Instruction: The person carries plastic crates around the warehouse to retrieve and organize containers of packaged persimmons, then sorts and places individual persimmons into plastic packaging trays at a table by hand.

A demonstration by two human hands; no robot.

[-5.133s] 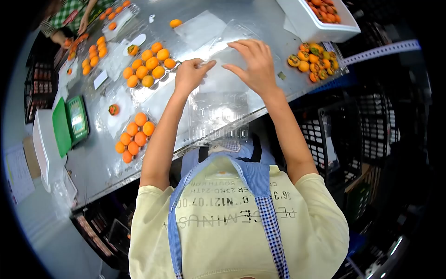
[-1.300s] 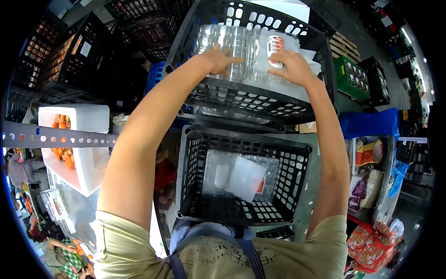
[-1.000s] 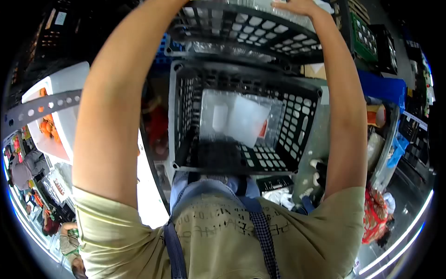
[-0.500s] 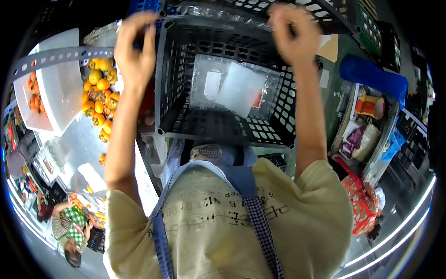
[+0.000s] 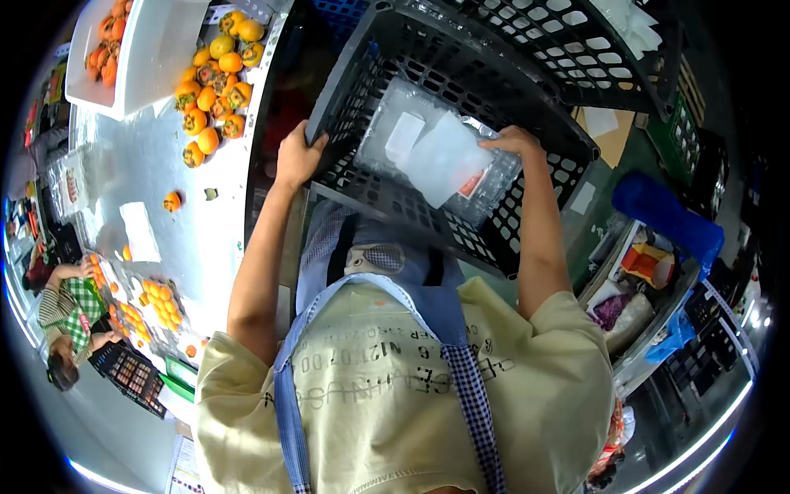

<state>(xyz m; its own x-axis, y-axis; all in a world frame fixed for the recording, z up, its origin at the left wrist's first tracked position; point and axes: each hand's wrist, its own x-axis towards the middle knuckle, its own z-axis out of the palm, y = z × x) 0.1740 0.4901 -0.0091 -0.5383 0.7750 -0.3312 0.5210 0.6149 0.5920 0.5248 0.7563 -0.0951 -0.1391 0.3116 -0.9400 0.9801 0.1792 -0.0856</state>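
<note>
the room around is a crowded work space, with a greenish floor (image 5: 588,226) to the right, and a co-worker (image 5: 72,309) in green check at the left. the metal table (image 5: 218,198) runs along the person's left side.

the black crate (image 5: 329,95) is right in front of the person's body, slantwise, just beside the table; whether it rests on something or is borne by the hands, the view does not tell. a second black crate (image 5: 568,41) is beyond it at upper right. on the table's far part stands a white box (image 5: 164,58).

inside the nearer crate lie clear trays (image 5: 387,111), with a white sheet (image 5: 444,160) over part of them.

the step in hand looks like work at this crate. the left hand (image 5: 298,154) is clamped on its left wall, near the corner closest to the body. the right hand (image 5: 518,144) reaches inside, fingertips at the sheet's edge over the trays; whether they pinch anything cannot be told. from this pose, the next move seems to call for a steady left hold and a sure right one, as the loose layers could slide.

smaller still are the persimmons (image 5: 206,99) heaped on the table, and a red label (image 5: 471,184) by the sheet's edge.
</note>
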